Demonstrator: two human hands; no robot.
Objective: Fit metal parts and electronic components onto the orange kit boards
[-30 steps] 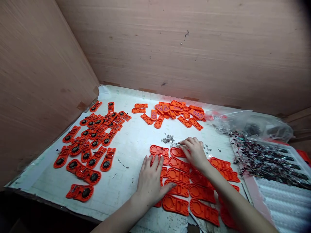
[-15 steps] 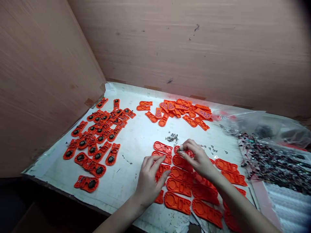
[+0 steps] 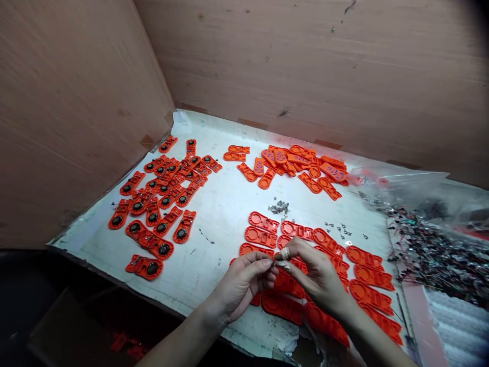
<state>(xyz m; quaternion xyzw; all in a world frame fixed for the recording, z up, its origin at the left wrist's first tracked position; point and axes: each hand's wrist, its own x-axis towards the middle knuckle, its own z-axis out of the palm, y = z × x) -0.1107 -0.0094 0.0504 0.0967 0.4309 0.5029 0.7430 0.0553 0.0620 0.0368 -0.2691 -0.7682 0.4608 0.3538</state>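
Rows of orange plastic shells (image 3: 263, 223) lie open side up on the white table, below and around both hands. My left hand (image 3: 244, 283) has its thumb and forefinger pressed together over the shells. Its fingertips meet those of my right hand (image 3: 309, 265), whose thumb and forefinger are also pinched and carry pale wrappings. Whatever is between the fingertips is too small to make out. A small pile of metal pieces (image 3: 279, 207) lies just beyond the rows, with more scattered pieces (image 3: 340, 229) to its right.
Orange shells with round black parts (image 3: 163, 248) lie in a heap at the left. More orange pieces (image 3: 267, 178) are piled at the back. Wired components (image 3: 439, 260) and a clear plastic bag (image 3: 405, 181) sit at the right. Tall brown boards (image 3: 286, 61) stand behind and left.
My right hand has drawn back from the upper shells to meet my left hand, whose open fingers have closed into a pinch. The view has shifted, with the scene lying further right and higher.
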